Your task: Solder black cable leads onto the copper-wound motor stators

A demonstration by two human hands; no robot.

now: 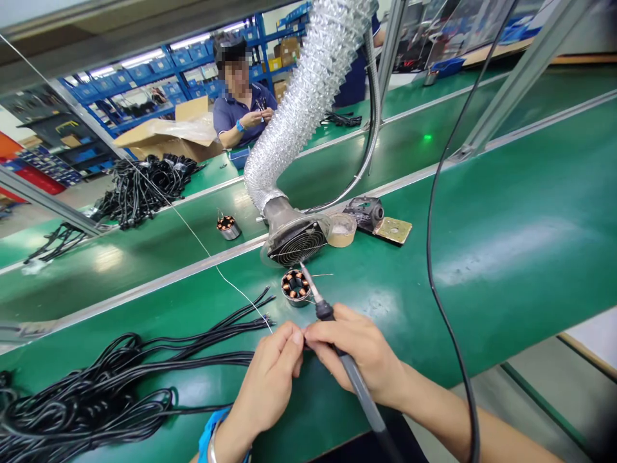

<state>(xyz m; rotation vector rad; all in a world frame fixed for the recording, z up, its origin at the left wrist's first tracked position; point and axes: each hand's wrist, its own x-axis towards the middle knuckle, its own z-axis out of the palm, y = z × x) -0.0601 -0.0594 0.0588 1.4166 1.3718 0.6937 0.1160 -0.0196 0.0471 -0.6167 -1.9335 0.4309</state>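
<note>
My left hand is closed in a pinch. A small dark bit shows at its fingertips, too hidden to name. A thin pale wire runs down from the upper left and ends at these fingers. With its thumb and fingertips meeting the left ones, my right hand grips a soldering iron by its grey handle. The iron's tip points away from me, beside a motor stator with copper windings that stands on the green bench. Black cables lie left of my left hand, some passing behind it.
A fume extraction hood on a silver duct hangs just beyond the stator. Behind are a tape roll, an iron holder and another stator. A black cord hangs at right. A co-worker sits opposite.
</note>
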